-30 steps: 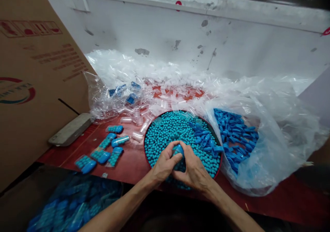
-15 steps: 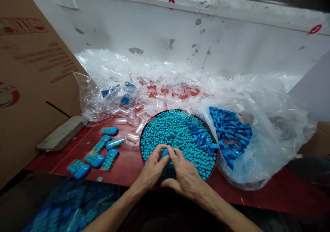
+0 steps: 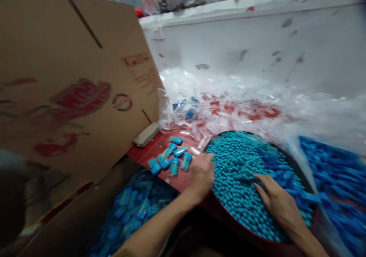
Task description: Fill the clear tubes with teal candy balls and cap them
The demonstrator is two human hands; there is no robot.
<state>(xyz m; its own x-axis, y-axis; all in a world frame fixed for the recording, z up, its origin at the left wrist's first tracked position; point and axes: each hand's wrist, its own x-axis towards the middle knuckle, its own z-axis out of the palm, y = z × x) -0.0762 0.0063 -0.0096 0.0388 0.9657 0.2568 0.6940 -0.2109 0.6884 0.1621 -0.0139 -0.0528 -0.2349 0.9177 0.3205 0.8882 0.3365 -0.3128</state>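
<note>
My left hand [image 3: 202,173] is at the left rim of a round red-edged tub [image 3: 228,219], beside several filled clear tubes with blue caps [image 3: 174,166]. Its fingers are bent and blurred, so their grip is unclear. Small turquoise balls [image 3: 237,158] fill the tub. Over the balls, my right hand [image 3: 278,199] has its thumb and forefinger apart, with nothing visible between them. Loose blue caps [image 3: 283,175] lie on the balls at the tub's right side. Empty clear tubes [image 3: 203,142] lie on the red table just beyond my left hand.
A large cardboard box [image 3: 114,62] stands at the left, a grey block [image 3: 146,134] at its foot. Below the table edge, an open box holds many filled tubes [image 3: 131,203]. More blue caps [image 3: 337,184] lie in a plastic bag at right. Clear tubes [image 3: 228,85] pile against the white wall.
The view has turned left. My hands, together over the tub before, have parted: the left to the rim, the right over the balls. One more filled tube lies in the group on the table.
</note>
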